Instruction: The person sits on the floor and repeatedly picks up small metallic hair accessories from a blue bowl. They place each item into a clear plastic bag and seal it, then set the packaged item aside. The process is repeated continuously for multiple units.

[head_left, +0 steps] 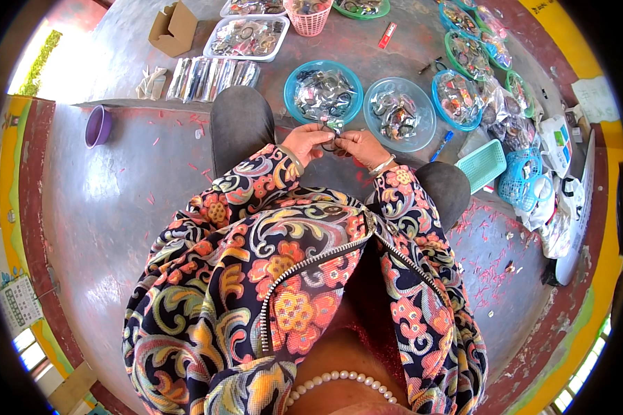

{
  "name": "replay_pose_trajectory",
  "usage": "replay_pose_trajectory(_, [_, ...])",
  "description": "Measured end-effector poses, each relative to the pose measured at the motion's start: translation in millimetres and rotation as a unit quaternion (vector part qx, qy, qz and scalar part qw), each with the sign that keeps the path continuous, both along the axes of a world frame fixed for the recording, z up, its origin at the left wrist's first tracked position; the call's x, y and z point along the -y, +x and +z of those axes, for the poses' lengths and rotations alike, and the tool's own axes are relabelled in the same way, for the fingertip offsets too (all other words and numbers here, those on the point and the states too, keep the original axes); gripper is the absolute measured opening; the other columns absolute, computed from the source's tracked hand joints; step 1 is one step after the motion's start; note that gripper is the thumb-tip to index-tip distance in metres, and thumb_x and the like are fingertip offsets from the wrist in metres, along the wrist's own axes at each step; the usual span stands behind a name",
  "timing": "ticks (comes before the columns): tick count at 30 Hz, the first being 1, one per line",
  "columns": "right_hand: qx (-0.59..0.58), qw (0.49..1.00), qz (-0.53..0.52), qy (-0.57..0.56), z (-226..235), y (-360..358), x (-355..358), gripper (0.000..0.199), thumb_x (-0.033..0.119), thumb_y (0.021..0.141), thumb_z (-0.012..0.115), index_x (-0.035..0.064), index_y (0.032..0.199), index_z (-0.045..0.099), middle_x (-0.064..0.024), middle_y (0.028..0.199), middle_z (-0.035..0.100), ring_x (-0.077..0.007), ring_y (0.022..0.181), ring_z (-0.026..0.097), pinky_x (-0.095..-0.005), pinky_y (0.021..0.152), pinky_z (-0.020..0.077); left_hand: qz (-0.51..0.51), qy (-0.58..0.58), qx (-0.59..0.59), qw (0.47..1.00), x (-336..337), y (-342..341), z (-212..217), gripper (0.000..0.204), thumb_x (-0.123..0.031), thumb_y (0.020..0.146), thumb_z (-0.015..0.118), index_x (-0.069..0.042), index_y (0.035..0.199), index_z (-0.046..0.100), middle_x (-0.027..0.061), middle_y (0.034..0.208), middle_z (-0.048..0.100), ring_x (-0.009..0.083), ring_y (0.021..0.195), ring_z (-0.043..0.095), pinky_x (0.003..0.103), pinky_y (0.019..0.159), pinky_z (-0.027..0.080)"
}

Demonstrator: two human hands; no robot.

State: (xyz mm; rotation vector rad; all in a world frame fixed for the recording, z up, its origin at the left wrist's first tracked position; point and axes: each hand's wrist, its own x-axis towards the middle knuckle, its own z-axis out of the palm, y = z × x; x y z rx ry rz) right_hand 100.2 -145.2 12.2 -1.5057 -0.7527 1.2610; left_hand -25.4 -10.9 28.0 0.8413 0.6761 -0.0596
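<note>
Left grip (306, 144): in the head view, thumb and fingertips pressed together, pinching a small dark looped piece (333, 134) from its left side.
Right grip (361, 147): likewise drawn together, thumb and fingers on the right side of the same piece, the two sets of fingertips nearly meeting.
Dark looped piece: held between both hands, in front of the person, just beyond the front of the jacket (294, 270) and near the closest edge of the blue basin; its finer details are too small to tell.
Blue basin (289, 95): directly ahead of the hands on the grey worktop (353, 38), filled with small clear-wrapped items.
Pale clear bowl (392, 142): just right of the blue basin, with more wrapped items heaped in its middle.
Blue pen (441, 146): right of that bowl, lying at a slant.
Green basket (481, 166): farther right, beside the person's right knee (444, 194).
White tray (239, 58): ahead and to the left, full of packaged pieces.
Packets (212, 79): laid in a row below the tray, with pale gloves (151, 84) to their left.
Floor (97, 228): red scraps (495, 259) scattered mostly at the right; a purple tub (98, 127) stands at the far left.
</note>
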Motion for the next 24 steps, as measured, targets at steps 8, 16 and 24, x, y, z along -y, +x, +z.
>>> replay_pose_trajectory(8, [0.100,0.994,-0.010,-0.048,6,-1,0,0.019,0.017,0.072,0.062,-0.0011,0.075,0.063,-0.0045,0.067,0.060,-0.0096,0.060,0.054,-0.0222,0.057,0.0426,-0.025,0.035,-0.012,0.999,1,1,4,0.014,-0.015,0.075,0.062,-0.012,0.088,0.058,-0.0056,0.078,0.057,0.0034,0.068,0.049,0.018,0.047,0.033])
replay_pose_trajectory(16, [0.012,0.997,-0.073,-0.021,6,-6,-2,0.021,0.020,0.067,0.068,0.0008,0.070,0.063,0.0009,0.061,0.056,-0.0049,0.056,0.048,-0.0193,0.051,0.0369,-0.041,0.030,0.026,0.998,-1,1,-5,0.017,-0.013,0.076,0.060,-0.010,0.092,0.057,-0.0043,0.084,0.057,0.0040,0.071,0.049,0.017,0.050,0.037])
replay_pose_trajectory(24, [0.025,0.998,-0.062,0.013,6,-2,-2,0.025,0.024,0.073,0.063,0.0006,0.078,0.063,-0.0009,0.065,0.058,-0.0060,0.059,0.050,-0.0196,0.053,0.0384,0.055,-0.053,0.049,0.996,-1,1,-2,0.016,-0.007,0.076,0.058,-0.006,0.091,0.056,0.0010,0.084,0.058,0.0098,0.071,0.054,0.023,0.055,0.046])
